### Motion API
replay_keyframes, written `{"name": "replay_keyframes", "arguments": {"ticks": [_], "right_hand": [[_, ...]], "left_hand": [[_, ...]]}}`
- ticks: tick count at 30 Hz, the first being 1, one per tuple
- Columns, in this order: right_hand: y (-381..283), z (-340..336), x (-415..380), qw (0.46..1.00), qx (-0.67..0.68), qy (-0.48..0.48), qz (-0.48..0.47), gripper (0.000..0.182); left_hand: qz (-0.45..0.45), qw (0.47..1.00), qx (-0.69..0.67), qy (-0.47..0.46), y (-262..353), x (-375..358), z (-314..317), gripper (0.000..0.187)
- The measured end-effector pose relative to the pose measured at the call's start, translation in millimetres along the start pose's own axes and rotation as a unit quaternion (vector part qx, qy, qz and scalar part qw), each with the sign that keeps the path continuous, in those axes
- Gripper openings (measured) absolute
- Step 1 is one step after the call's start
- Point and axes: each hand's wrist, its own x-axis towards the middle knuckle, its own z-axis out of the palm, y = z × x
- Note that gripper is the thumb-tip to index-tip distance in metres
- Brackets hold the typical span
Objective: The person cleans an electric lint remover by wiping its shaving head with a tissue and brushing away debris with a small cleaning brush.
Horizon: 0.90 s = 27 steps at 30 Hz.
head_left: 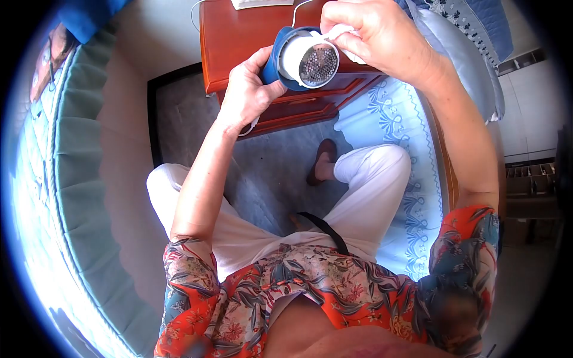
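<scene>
My left hand (253, 89) is wrapped around a blue and white round device (292, 58), its thumb below and its fingers along the blue shell. A white collar sticks out of the shell, and its round end, speckled like a perforated metal grille, faces me. Between the fingers of my right hand (376, 30) is a crumpled white tissue (341, 33), pressed at the upper right of the white collar. Part of the tissue is hidden by the fingers. Below my left wrist a bit of white cord (249, 127) shows.
Behind the device stands a reddish-brown wooden cabinet (233, 36) with drawers, a white cord running over its top. A bed with a light blue patterned cover (388, 119) and pillows (459, 53) is on the right. Green ruffled fabric (83, 161) lines the left.
</scene>
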Motion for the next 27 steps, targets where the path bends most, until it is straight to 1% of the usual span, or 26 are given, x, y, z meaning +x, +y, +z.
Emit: {"name": "replay_keyframes", "arguments": {"ticks": [1,4,7,8,11,12,15,16,19,20,22,23,25,27], "right_hand": [[-1,0,0,1.000,-0.006,-0.007,0.018,0.005],[3,11,-12,0.980,0.060,-0.060,0.183,0.012],[5,28,-21,0.957,0.141,-0.006,0.254,0.016],[1,29,-22,0.941,0.197,-0.002,0.274,0.015],[6,65,-32,0.903,0.328,0.074,0.268,0.016],[3,71,-32,0.877,0.385,0.090,0.274,0.015],[-6,80,-33,0.850,0.418,0.130,0.294,0.015],[-10,81,-33,0.829,0.446,0.133,0.309,0.016],[-18,83,-32,0.786,0.502,0.134,0.334,0.018],[-20,85,-32,0.783,0.511,0.133,0.328,0.018],[-23,88,-34,0.778,0.527,0.130,0.316,0.018],[-25,89,-36,0.785,0.523,0.114,0.312,0.017],[-27,89,-39,0.798,0.515,0.083,0.302,0.014],[-29,88,-40,0.795,0.510,0.080,0.318,0.013]], "left_hand": [[-0.011,1.000,-0.002,-0.003,1,-1,-1,0.052],[0.014,1.000,0.004,0.023,-7,0,0,0.048],[0.000,0.999,-0.033,0.041,-8,2,0,0.044],[0.005,0.997,-0.048,0.052,-6,2,2,0.036],[-0.028,0.996,-0.068,0.051,-4,1,2,0.029],[-0.023,0.994,-0.082,0.062,-2,0,5,0.023],[-0.037,0.991,-0.120,0.056,-4,0,5,0.024],[-0.039,0.990,-0.127,0.053,-3,0,5,0.025],[-0.084,0.974,-0.207,0.033,6,-3,6,0.028],[-0.076,0.977,-0.196,0.036,5,-3,8,0.030],[-0.070,0.972,-0.219,0.046,2,-1,10,0.029],[-0.067,0.969,-0.230,0.051,1,0,10,0.029],[-0.082,0.967,-0.234,0.061,2,0,7,0.027],[-0.094,0.967,-0.227,0.061,0,2,2,0.027]]}}
